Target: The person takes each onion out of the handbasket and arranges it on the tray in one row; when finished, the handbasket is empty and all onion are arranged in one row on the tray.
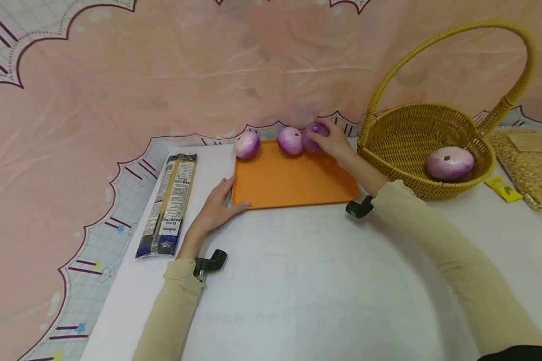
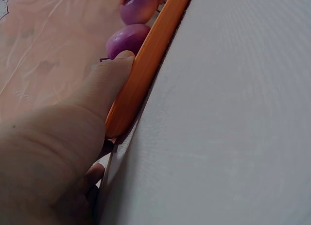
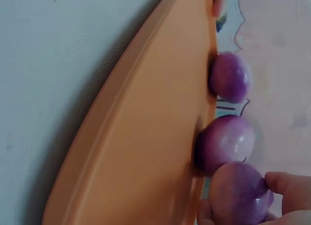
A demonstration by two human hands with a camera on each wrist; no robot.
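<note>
An orange tray (image 1: 293, 180) lies on the white table with a row of purple-and-white onions along its far side. My right hand (image 1: 333, 143) holds the rightmost onion (image 3: 240, 193) between thumb and fingers, over the far right part of the tray. Beside it sits the middle onion (image 1: 290, 141), close against the held one in the right wrist view. Another onion (image 1: 247, 145) is at the far left corner. My left hand (image 1: 219, 203) rests at the tray's near left corner, its thumb (image 2: 114, 72) extended along the front rim and the fingers along the left side.
A wicker basket (image 1: 395, 128) with a tall handle stands to the right, one onion (image 1: 449, 163) inside. Past it lie a yellow packet (image 1: 503, 189) and a bag of pale kernels (image 1: 533, 170). At the left is a long packaged bundle (image 1: 168, 205). A patterned cloth (image 1: 198, 75) hangs behind.
</note>
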